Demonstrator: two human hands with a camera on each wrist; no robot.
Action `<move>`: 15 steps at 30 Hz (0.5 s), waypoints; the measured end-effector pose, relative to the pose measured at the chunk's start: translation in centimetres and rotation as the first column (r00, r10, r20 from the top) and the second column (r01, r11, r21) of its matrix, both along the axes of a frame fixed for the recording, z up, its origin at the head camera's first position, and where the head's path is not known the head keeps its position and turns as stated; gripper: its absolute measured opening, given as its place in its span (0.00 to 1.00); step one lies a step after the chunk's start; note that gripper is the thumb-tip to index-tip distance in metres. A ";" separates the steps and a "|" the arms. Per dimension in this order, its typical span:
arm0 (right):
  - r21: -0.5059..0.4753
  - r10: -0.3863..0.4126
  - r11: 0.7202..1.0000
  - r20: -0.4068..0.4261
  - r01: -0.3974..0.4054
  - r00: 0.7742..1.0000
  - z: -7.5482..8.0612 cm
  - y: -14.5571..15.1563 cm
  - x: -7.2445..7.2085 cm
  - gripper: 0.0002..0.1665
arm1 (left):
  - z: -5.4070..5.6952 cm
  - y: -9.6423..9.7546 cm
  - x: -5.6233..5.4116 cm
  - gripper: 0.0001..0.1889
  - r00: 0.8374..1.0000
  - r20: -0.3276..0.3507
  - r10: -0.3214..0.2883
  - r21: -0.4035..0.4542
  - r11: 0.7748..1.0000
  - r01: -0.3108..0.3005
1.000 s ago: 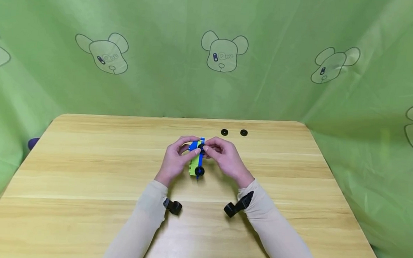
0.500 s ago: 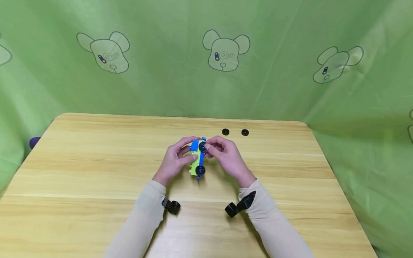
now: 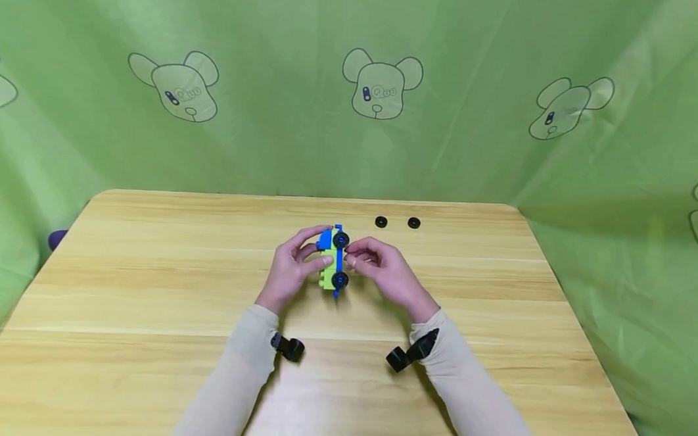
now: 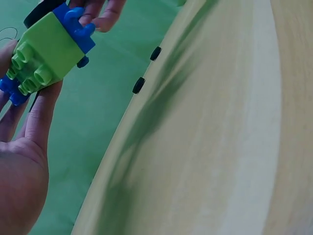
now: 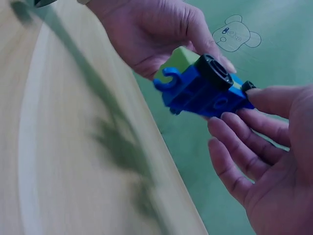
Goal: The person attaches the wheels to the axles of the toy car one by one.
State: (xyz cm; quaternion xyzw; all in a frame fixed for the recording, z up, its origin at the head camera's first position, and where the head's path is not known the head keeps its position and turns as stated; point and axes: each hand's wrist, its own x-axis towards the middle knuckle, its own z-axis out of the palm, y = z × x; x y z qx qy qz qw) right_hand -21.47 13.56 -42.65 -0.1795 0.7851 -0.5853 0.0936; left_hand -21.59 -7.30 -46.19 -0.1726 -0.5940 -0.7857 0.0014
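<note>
A lime-green and blue building-block toy car is held up over the table in the head view, turned on its side. Black tyres sit on the front wheel and rear wheel of its visible side. My left hand grips it, thumb on the green body and fingers round the blue part. My right hand is at the car's blue base with relaxed fingers. In the right wrist view, the thumb and fingertips lie beside the base; whether they touch cannot be told. A blue hook sticks out at one end.
Two loose black tyres, a left one and a right one, lie near the far edge of the wooden table. A green curtain with bear-head prints hangs behind and around the table.
My right fingers have come off the front wheel and slid toward me along the car's side. The car has moved slightly away from me, still held by my left hand.
</note>
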 end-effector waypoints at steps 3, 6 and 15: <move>0.000 0.042 0.999 -0.027 -0.043 0.999 0.3 0.2 0.6 0.18 | 0.0 0.0 -0.1 0.31 0.999 0.010 0.033 0.021 0.999 -0.033; -0.022 0.085 0.996 -0.064 -0.086 0.994 1.2 0.0 1.5 0.22 | 0.0 0.1 -0.2 0.31 0.997 0.028 0.071 0.017 0.997 -0.071; -0.024 0.155 0.987 -0.166 -0.161 0.974 2.2 -0.6 2.7 0.30 | 0.1 0.4 -0.5 0.30 0.985 0.085 0.148 -0.033 0.989 -0.145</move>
